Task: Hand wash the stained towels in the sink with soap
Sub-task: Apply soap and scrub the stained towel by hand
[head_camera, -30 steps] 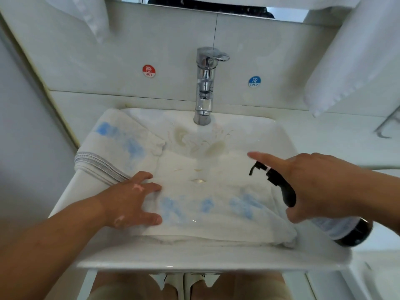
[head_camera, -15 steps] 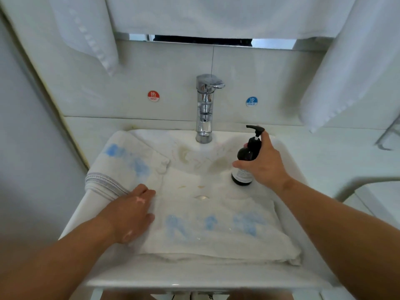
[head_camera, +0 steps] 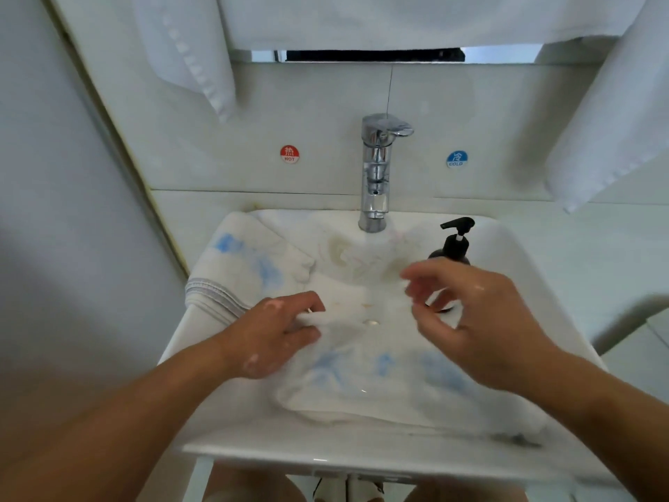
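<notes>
A white towel with blue and yellowish stains (head_camera: 362,360) lies spread in the white sink (head_camera: 325,454). A second folded towel with a grey stitched edge (head_camera: 239,269) lies over the sink's left rim. My left hand (head_camera: 275,335) grips a fold of the stained towel at its left side. Above the towel's right half hovers my right hand (head_camera: 467,320), fingers loosely curled and blurred, holding nothing. The black soap pump bottle (head_camera: 454,244) stands upright at the back right of the basin, just behind my right hand and partly hidden by it.
A chrome tap (head_camera: 376,172) rises at the back centre of the sink, with no water running. Red hot (head_camera: 289,154) and blue cold (head_camera: 457,159) stickers sit on the wall tiles. White towels (head_camera: 608,121) hang above at left, top and right.
My right hand has let go of the soap bottle, which now stands at the back right, and has come forward over the towel. My left hand has bunched the towel's left side.
</notes>
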`<state>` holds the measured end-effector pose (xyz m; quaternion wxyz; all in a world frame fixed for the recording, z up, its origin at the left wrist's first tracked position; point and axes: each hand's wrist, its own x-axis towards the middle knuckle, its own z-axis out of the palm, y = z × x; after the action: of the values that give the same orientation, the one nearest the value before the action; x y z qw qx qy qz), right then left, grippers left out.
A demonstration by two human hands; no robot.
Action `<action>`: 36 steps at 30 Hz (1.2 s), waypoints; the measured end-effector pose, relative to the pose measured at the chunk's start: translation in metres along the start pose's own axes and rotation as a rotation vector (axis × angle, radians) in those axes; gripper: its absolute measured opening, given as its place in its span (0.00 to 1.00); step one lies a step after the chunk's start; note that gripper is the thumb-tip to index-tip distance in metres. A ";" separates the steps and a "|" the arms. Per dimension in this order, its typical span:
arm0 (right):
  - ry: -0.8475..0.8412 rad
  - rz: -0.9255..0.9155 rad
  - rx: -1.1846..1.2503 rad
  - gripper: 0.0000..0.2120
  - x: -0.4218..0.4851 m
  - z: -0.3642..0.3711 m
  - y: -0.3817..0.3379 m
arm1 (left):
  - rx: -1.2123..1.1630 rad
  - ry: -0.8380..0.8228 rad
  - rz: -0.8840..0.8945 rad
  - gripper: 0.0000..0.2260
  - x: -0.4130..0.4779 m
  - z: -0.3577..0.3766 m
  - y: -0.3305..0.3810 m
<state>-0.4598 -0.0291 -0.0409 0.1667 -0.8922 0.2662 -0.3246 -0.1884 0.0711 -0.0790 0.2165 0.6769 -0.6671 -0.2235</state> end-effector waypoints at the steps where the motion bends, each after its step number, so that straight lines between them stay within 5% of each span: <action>1: -0.204 0.008 -0.022 0.23 0.007 0.010 -0.008 | -0.033 -0.016 0.028 0.05 0.001 -0.005 0.009; 4: -0.621 0.015 -0.047 0.29 0.037 0.038 -0.012 | -0.120 -0.026 0.115 0.05 0.005 -0.021 0.033; 6: -0.647 0.023 0.058 0.14 0.056 0.043 -0.013 | -0.179 0.046 0.120 0.06 0.006 -0.028 0.042; 7: -0.623 0.036 0.106 0.08 0.061 0.042 -0.014 | -0.246 0.100 0.084 0.06 0.006 -0.028 0.041; 9: -0.541 0.059 0.203 0.15 0.067 0.040 -0.015 | -0.481 0.125 -0.044 0.10 0.002 -0.028 0.037; 12: -0.369 0.095 0.314 0.17 0.069 0.033 -0.020 | -0.615 -0.009 -0.110 0.20 -0.005 -0.024 0.027; 18: 0.073 0.340 0.690 0.16 0.076 0.010 -0.029 | -1.087 0.068 -0.135 0.20 0.012 -0.036 0.041; 22: 0.153 0.494 0.678 0.13 0.055 0.018 -0.010 | -1.232 0.144 -0.237 0.20 0.027 -0.036 0.050; 26: 0.099 0.636 0.513 0.09 0.022 0.047 0.013 | -1.043 0.250 -0.484 0.11 0.027 0.018 0.050; 30: 0.106 0.620 0.421 0.10 0.029 0.051 0.002 | -0.834 0.518 -0.447 0.10 0.037 0.039 0.070; 36: 0.116 0.500 0.339 0.15 0.044 0.067 -0.036 | -0.626 0.680 -0.460 0.15 0.044 0.041 0.103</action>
<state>-0.3736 -0.0172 -0.0514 0.3725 -0.7385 0.4286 -0.3637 -0.2952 0.0261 -0.0515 0.5584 0.7433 -0.2940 -0.2217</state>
